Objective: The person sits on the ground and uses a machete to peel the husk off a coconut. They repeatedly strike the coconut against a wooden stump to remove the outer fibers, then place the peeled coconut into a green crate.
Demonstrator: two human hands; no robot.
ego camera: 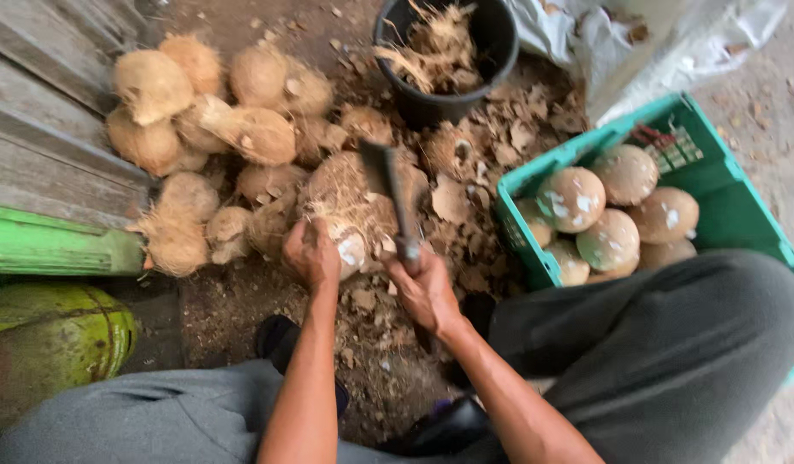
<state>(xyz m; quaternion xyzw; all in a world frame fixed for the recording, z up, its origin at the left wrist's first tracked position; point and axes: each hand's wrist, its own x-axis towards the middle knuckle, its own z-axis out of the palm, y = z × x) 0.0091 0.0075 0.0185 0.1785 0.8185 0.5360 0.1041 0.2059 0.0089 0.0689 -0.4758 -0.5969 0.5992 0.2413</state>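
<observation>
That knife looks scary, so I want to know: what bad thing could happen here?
The blade is close to the left hand holding the coconut, so a slip might cut fingers. The round coconut could roll. Husk scraps lie all around the ground and might fly up with each chop.

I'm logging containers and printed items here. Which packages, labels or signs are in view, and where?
Green crate: right, rectangular plastic, holding peeled coconuts.
Label: small reddish-white card at crate's far edge.
Black bucket: top centre, round, holding husk.
White bag: top right, crumpled plastic.
</observation>
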